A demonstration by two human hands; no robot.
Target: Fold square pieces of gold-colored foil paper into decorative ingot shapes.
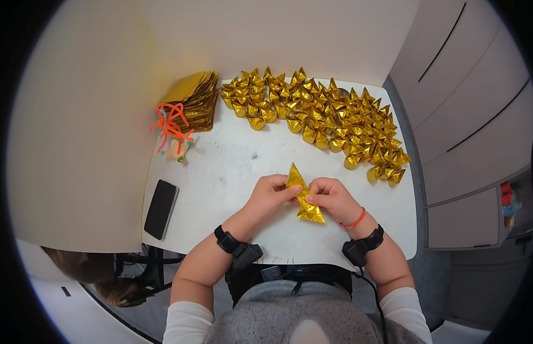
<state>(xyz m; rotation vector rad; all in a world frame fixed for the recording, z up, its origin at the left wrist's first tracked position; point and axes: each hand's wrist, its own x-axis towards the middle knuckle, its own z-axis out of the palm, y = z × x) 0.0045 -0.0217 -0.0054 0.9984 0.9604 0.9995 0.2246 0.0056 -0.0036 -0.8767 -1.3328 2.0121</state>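
Note:
Both my hands meet over the near middle of the white table, closed on one piece of folded gold foil paper (305, 202). It is slim, with one pointed tip toward the far side and a wider, angled end toward me. My left hand (272, 192) pinches its left edge, thumb on top. From the right, my right hand (332, 198) grips it with the thumb pressed on the face. Fingers beneath the paper are hidden. Beyond my hands, many folded gold paper ingots (329, 112) with pointed ends crowd the table's far and right side.
A stack of flat gold paper sheets (200, 103) lies at the far left. Beside it are an orange bent-stem ornament (173, 123) and a black phone (162, 209) nearer me. The white table (220, 166) borders a wall; grey cabinets (467, 114) stand right. A cable hangs by my right arm.

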